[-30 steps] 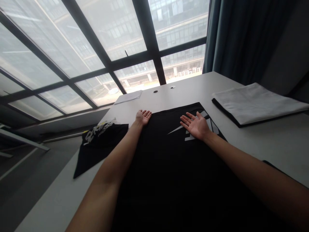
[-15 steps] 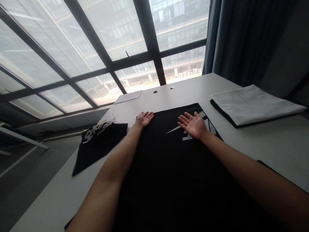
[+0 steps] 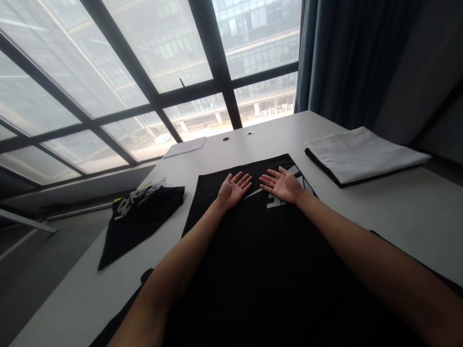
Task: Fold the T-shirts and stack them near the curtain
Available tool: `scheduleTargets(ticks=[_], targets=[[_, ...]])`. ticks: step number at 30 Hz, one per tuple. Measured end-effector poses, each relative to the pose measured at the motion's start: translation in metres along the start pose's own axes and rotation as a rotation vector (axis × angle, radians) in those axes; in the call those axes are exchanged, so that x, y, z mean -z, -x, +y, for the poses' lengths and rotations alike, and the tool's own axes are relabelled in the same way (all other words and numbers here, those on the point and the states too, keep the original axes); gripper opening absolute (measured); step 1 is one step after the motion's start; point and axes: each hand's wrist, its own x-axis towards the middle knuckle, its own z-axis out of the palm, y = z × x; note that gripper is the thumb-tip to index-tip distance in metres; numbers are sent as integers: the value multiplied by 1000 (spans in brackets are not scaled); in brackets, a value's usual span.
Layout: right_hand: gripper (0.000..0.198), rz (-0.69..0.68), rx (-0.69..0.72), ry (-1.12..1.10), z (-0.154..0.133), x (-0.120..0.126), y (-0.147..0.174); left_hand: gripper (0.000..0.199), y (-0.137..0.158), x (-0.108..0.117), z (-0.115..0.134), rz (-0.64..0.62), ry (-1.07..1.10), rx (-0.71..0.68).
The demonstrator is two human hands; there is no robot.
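Note:
A black T-shirt (image 3: 246,250) with a grey-white print lies spread over the table before me, its far edge straight and flat. Over its upper part is my left hand (image 3: 233,189), palm up with the fingers spread, holding nothing. My right hand (image 3: 282,185) is close beside it, also palm up and empty, partly covering the print. The fingertips of both hands point toward each other with a small gap between them. Whether the backs of the hands touch the cloth, I cannot tell.
On the white table (image 3: 267,137), a crumpled black garment (image 3: 144,214) with white lettering lies to the left. Folded white cloth (image 3: 365,154) rests over something black at the right. Papers (image 3: 184,147) lie near the window (image 3: 173,48). A blue curtain (image 3: 333,62) hangs behind.
My left hand has moved right, from the shirt's far left corner to beside my right hand. My right hand stays over the print. The view has shifted slightly.

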Motion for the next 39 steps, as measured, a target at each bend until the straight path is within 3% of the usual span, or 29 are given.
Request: scheduleTargets(ticks=[2,6,9,11,15,19,21,25,28,32,36,39], targets=[[41,58,57,-9,-16,7,0,46,2,5,3,-22,28,4],[42,289,399,-75,-51,22,1,48,3,8,9,-29,39,0],[40,322,530,-66,-59,17,0,47,2,5,7,-19,34,-1],[40,250,494,-34,-48,3,-2,47,3,3,6,-21,30,-1],[48,50,219,25,-2,-31,-13,47,4,1,5,-19,16,-5],[54,-8,-31,26,20,-32,-29,47,4,0,6,-15,30,1],[52,16,-30,15,3,-18,-36,47,4,0,5,-9,33,1],[52,295,339,22,-63,7,-42,49,3,1,5,-21,26,1],[54,355,450,25,-91,10,-40,50,4,-1,5,-10,23,-1],[47,263,417,52,-64,-5,-37,48,4,-2,5,-5,27,-1],[43,67,187,97,-8,-19,-35,47,4,-1,5,-9,28,-7],[46,9,44,109,6,-19,-35,47,3,0,5,-8,25,-12]])
